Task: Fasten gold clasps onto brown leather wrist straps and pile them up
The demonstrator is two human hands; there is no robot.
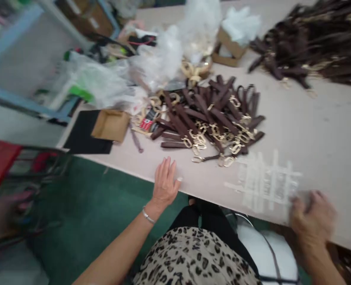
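My left hand lies flat on the near edge of the pale table, fingers stretched out and apart, holding nothing. A silver bracelet is on its wrist. My right hand is at the table's near edge on the right, blurred, its fingers curled at the edge of a pile of clear plastic sleeves. Just beyond my left hand lies a heap of dark brown straps with gold clasps.
A larger heap of brown straps fills the far right. Clear plastic bags, a cardboard box and a small brown box on a black sheet sit at the far left. A red cart stands on the green floor.
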